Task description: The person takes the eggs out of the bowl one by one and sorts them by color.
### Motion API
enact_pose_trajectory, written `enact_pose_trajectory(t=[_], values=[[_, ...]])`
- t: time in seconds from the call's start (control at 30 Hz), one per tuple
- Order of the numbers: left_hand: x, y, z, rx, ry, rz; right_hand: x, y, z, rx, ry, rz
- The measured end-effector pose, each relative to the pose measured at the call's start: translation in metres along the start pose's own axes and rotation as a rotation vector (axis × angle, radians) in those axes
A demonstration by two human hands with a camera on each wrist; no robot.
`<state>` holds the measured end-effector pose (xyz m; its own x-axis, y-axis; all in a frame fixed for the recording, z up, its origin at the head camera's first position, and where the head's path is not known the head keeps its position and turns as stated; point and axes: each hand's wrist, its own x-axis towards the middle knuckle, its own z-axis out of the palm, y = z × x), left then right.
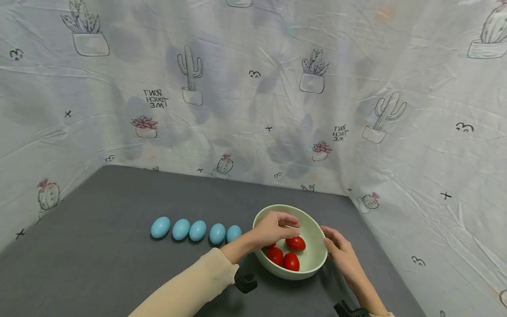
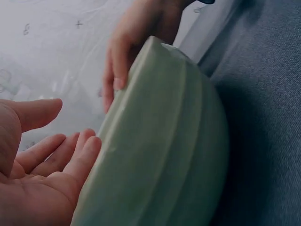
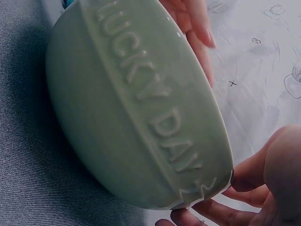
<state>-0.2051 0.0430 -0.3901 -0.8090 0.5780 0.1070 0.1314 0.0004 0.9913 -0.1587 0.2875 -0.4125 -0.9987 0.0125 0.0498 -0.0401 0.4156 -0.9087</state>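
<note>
My left hand [image 1: 273, 228] hangs over the left side of a pale green bowl [image 1: 317, 253], its fingers loosely bent. Nothing shows between thumb and fingers in the left wrist view. Inside the bowl lie several glossy red eggs [image 1: 291, 261], partly hidden by that hand. With thumb and fingers against the outside wall near the rim, my right hand [image 1: 343, 255] holds the bowl's right side. Raised "LUCKY DAY" lettering [image 3: 150, 89] runs along the bowl's outer wall. Left of the bowl, several light blue eggs [image 1: 181, 230] lie in a row.
A dark grey cloth [image 1: 119, 273] covers the table. Behind and at both sides hangs a pale curtain [image 1: 237, 110] printed with cacti. The rightmost blue egg [image 1: 233, 233] lies near the bowl and the left wrist.
</note>
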Motion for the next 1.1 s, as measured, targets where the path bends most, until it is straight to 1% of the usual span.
enact_pose_trajectory(t=[0.07,0.2,0.27,0.43,0.53,0.77,0.87,0.93,1.1], values=[[0.004,-0.002,0.003,0.016,0.013,0.000,0.000,0.000,0.000,-0.001,0.002,0.000],[0.009,-0.007,0.007,0.002,0.040,-0.007,0.000,0.002,0.000,0.009,0.005,-0.003],[0.012,-0.009,0.008,-0.017,0.060,-0.020,0.000,0.002,0.000,0.013,0.005,-0.005],[0.017,-0.011,0.008,-0.111,0.104,-0.056,0.001,0.001,0.001,0.014,0.005,-0.006],[0.019,-0.013,0.008,-0.123,0.105,-0.070,0.001,0.001,0.001,0.009,0.006,0.000],[0.020,-0.015,0.011,-0.095,0.034,-0.113,0.001,0.000,0.003,0.009,0.003,0.003],[0.020,-0.015,0.014,-0.066,0.001,-0.130,0.000,0.000,0.003,0.016,0.003,-0.002],[0.019,-0.015,0.015,-0.053,-0.026,-0.144,-0.001,0.000,0.002,0.012,0.003,-0.004],[0.018,-0.014,0.020,-0.057,-0.102,-0.180,-0.003,0.001,0.001,0.008,0.007,-0.003]])
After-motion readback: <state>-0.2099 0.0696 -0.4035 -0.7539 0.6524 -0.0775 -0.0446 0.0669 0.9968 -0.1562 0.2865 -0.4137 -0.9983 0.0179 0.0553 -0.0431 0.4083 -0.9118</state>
